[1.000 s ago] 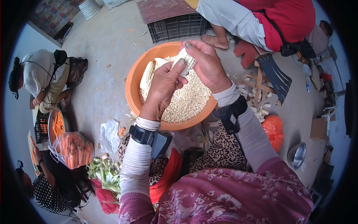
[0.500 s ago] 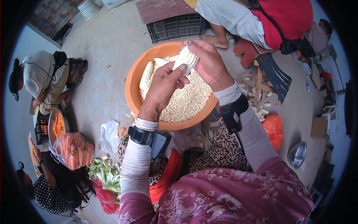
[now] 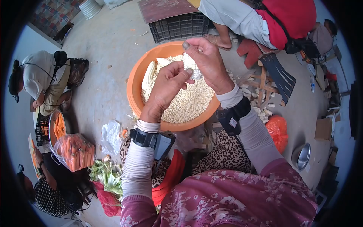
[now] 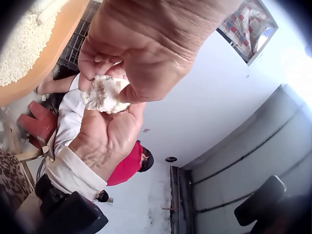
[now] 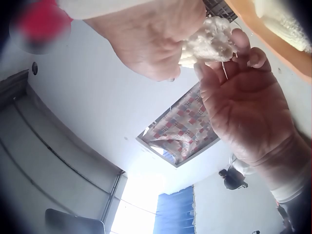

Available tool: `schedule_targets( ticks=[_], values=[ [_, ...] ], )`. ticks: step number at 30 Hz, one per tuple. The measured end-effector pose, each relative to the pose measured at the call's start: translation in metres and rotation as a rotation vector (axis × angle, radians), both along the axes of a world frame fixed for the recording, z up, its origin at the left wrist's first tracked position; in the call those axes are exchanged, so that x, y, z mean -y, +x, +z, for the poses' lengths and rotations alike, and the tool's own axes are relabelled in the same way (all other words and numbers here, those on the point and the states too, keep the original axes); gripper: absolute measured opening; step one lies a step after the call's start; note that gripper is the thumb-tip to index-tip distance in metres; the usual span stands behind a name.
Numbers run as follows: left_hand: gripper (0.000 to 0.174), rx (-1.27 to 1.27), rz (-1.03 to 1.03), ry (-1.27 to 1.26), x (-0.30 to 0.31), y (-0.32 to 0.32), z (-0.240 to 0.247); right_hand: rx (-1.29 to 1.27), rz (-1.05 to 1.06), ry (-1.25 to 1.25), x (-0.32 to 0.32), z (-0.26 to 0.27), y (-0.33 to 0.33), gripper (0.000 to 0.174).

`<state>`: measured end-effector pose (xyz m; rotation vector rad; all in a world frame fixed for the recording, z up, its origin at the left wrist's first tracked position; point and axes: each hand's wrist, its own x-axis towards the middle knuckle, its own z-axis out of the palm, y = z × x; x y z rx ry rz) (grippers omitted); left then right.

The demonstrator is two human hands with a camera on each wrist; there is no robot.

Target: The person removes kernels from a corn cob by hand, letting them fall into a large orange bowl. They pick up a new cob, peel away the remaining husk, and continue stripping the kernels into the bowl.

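Note:
Above an orange basin (image 3: pixel 133 90), both hands hold a short white corn cob (image 3: pixel 192 69) between them. My right hand (image 3: pixel 210 66) grips its far side, with the thumb lying across the top. From the near side my left hand (image 3: pixel 169 86) pinches the lower end between thumb and fingers. In the left wrist view the end of the cob (image 4: pixel 106 93) looks rough and ragged. Loose white kernels (image 3: pixel 187 108) fill much of the basin, and a whole peeled ear of corn (image 3: pixel 149 75) lies on them at the left.
Bare cobs (image 3: pixel 264 112) lie under a wooden stool (image 3: pixel 261 85) at the right. Beyond the basin stands a black crate (image 3: pixel 177 28). A bag of carrots (image 3: pixel 74 152) and green husks (image 3: pixel 109 178) are at the left. Other people sit at the left and far right.
The cob has turned more upright and is now more covered by my right hand, whose thumb has shifted left over it. My left hand keeps nearly the same place.

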<state>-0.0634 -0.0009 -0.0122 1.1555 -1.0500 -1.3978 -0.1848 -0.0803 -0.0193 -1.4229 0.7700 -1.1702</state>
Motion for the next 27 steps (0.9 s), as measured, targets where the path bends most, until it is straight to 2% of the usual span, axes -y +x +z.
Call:
schedule_targets(
  ticks=[7, 12, 17, 22, 24, 27],
  values=[
    [0.028, 0.097, -0.04, -0.012, -0.001, 0.002, -0.001, -0.044, 0.01, -0.047, 0.001, -0.005, 0.002, 0.035],
    [0.024, 0.155, 0.012, -0.033, -0.001, 0.001, -0.003, -0.195, 0.058, -0.223, -0.005, -0.007, 0.003, 0.029],
    [0.028, 0.212, 0.017, -0.01, 0.002, 0.001, -0.016, -0.297, 0.024, -0.193, -0.011, -0.012, 0.008, 0.027],
    [0.025, 0.042, 0.042, 0.069, 0.001, 0.002, -0.014, -0.224, 0.084, -0.154, -0.006, -0.005, 0.003, 0.029],
    [0.024, -0.024, 0.002, 0.088, 0.001, 0.006, -0.007, -0.124, 0.128, 0.035, -0.003, -0.003, 0.0, 0.033],
    [0.02, -0.182, -0.033, 0.129, -0.002, 0.009, 0.001, -0.063, 0.109, 0.054, 0.002, -0.004, -0.001, 0.036]
  ],
)
